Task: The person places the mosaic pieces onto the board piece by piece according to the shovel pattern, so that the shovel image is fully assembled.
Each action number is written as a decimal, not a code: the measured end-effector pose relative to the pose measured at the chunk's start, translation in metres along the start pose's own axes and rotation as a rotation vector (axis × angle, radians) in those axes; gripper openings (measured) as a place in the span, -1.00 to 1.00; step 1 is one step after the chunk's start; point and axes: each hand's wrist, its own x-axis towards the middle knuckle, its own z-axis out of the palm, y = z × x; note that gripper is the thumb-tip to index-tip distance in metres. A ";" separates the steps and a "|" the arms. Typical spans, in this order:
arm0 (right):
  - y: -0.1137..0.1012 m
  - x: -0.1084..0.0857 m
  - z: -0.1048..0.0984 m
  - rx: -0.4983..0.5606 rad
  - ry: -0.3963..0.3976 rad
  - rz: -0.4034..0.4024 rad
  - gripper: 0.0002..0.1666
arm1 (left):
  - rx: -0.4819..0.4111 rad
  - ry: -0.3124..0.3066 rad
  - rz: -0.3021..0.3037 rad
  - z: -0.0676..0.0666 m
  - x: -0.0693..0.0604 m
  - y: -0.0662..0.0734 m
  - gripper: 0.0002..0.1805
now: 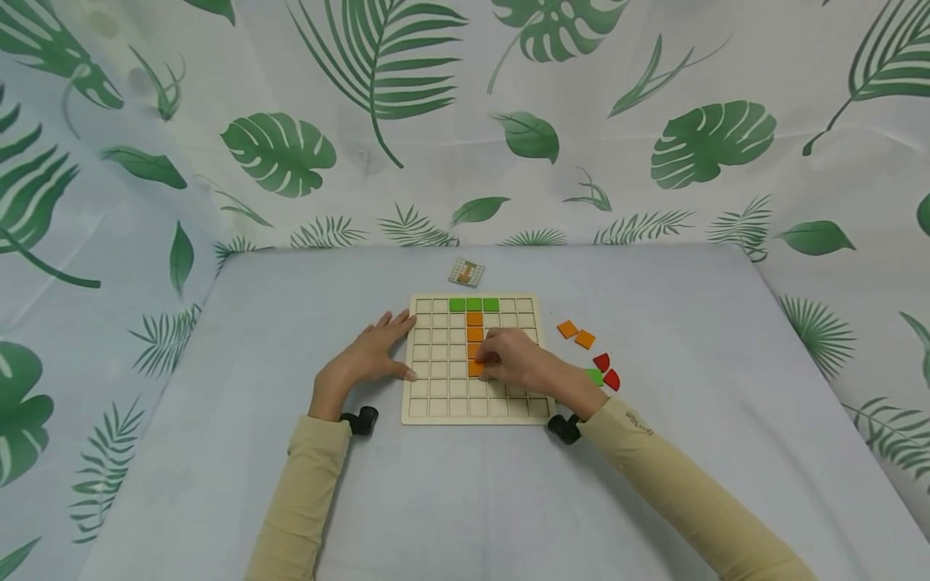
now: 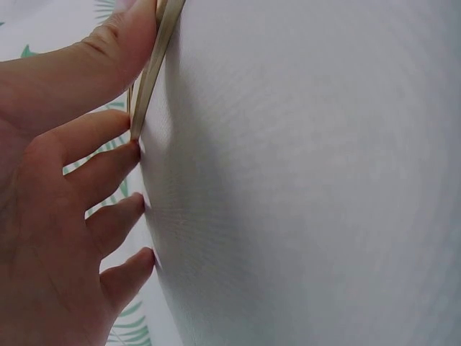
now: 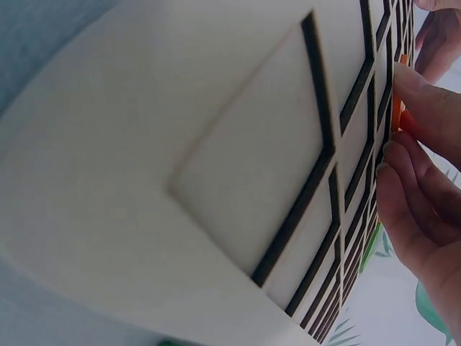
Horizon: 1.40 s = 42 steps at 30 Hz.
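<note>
Pinching flat orange tile: right fingers; left fingers extended, touching pale gridded board.

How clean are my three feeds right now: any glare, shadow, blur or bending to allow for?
Head view: soft, fairly even light, no strong glare, grid board readable, small card too tiny for fine detail. Left wrist view: a soft grey shadow on the white tabletop beside the left hand. Right wrist view: the grid board's near corner looms large and soft, its edge bowed.
</note>
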 end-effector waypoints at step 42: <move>0.026 -0.042 -0.025 0.061 0.018 0.128 -0.78 | 0.008 -0.002 0.016 0.000 -0.001 -0.001 0.12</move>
